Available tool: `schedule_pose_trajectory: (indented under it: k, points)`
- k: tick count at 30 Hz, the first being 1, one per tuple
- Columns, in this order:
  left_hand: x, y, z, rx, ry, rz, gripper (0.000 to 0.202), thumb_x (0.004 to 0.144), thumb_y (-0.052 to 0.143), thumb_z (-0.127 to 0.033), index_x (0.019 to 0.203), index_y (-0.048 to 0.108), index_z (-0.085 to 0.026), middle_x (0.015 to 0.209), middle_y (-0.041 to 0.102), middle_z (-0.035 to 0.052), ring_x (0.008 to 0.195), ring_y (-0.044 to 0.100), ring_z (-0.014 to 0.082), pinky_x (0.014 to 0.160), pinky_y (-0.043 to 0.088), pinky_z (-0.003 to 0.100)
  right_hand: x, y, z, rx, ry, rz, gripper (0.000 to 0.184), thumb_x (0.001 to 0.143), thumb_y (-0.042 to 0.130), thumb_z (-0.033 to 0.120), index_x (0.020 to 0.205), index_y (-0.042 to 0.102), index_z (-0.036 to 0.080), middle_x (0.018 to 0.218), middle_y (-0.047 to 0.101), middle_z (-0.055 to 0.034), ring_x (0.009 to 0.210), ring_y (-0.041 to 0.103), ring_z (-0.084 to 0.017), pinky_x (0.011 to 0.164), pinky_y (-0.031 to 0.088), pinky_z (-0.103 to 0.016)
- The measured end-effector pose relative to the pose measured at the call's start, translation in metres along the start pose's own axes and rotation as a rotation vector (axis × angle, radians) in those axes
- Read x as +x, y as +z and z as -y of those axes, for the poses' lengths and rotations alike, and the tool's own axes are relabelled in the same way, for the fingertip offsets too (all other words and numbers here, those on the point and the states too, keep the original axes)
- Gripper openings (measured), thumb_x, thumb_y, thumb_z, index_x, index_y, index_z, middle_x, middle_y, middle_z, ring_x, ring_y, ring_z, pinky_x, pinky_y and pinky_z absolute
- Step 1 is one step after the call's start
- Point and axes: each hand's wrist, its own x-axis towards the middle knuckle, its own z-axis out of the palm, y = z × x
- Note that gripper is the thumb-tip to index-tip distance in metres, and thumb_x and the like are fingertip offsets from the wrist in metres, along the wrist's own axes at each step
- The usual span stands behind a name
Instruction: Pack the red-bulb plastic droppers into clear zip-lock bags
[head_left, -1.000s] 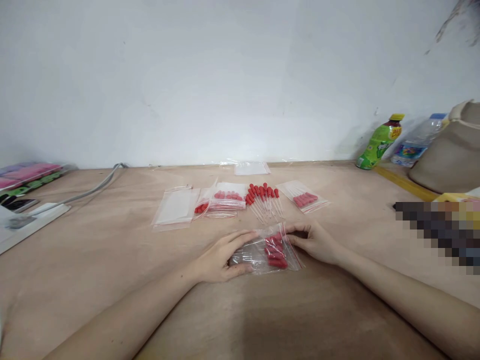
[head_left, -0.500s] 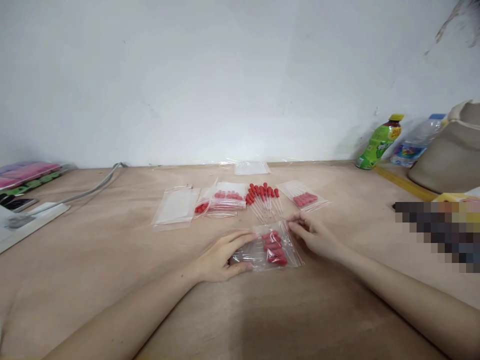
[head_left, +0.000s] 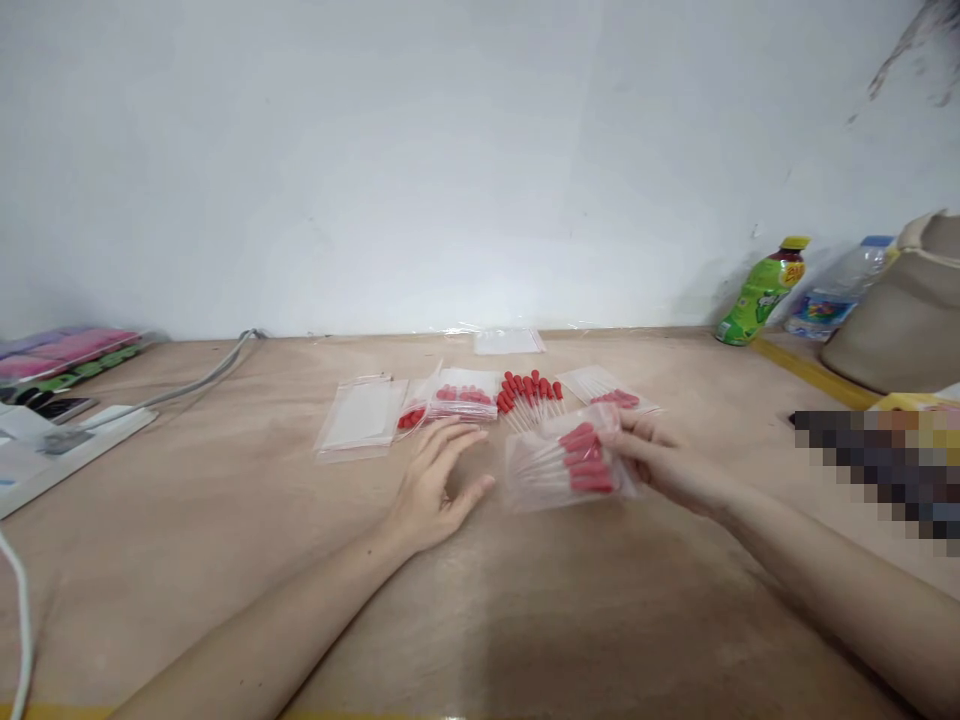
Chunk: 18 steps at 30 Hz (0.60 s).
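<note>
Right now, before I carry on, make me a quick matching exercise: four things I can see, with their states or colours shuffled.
1. Right hand
2. Left hand
3. Green bottle
4. Loose droppers

A. Yellow-capped
B. Holding nothing, thumb and fingers apart
C. Red-ended, clustered together
D. Gripping a bag of droppers by one end

Pairs: 1-D, 2-B, 3-A, 4-C

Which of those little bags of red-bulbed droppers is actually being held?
The frontmost bag, pinched at its bulb end by the right hand; the other filled bags lie farther back, in neither hand.
</note>
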Motion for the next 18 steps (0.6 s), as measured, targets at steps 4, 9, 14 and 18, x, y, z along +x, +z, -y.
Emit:
schedule_pose_trajectory:
  k: [4,9,14,18]
  points:
    - [0.004,-0.003,0.017,0.207,-0.134,-0.262,0.031,0.081,0.055,-0.029,0.11,0.053,-0.02,0.113,0.053,0.0076,0.115,0.042,0.0239,0.101,0.028,0.042,0.014,-0.026,0.021,0.088,-0.178,-0.407,0.007,0.079,0.054,0.024,0.082,0.057,0.018,0.074,0.065,-0.0028,0.058,0.061,-0.011,0.051,0.05,-0.021]
    - [0.006,-0.011,0.044,0.452,-0.396,-0.336,0.026,0.082,0.053,-0.034,0.104,0.057,-0.021,0.116,0.051,0.0081,0.118,0.037,0.0259,0.102,0.022,0.041,0.055,-0.044,0.012,0.126,-0.232,-0.633,0.01,0.082,0.045,0.014,0.082,0.055,0.017,0.078,0.066,-0.0048,0.064,0.065,-0.013,0.056,0.054,-0.024]
    - [0.003,-0.02,0.065,0.52,-0.596,-0.278,0.033,0.082,0.049,-0.039,0.11,0.055,-0.021,0.12,0.048,0.0097,0.117,0.036,0.0288,0.099,0.022,0.044,0.084,-0.055,-0.013,0.139,-0.107,-0.599,0.013,0.075,0.049,0.007,0.08,0.059,0.013,0.076,0.067,-0.0077,0.068,0.065,-0.014,0.057,0.056,-0.022]
    - [0.001,-0.027,0.072,0.485,-0.603,-0.274,0.033,0.085,0.042,-0.04,0.109,0.055,-0.021,0.115,0.052,0.009,0.113,0.04,0.0275,0.098,0.024,0.044,0.089,-0.067,-0.022,0.05,-0.064,-0.59,0.014,0.066,0.053,0.002,0.071,0.06,0.011,0.071,0.067,-0.0079,0.063,0.065,-0.015,0.057,0.057,-0.024]
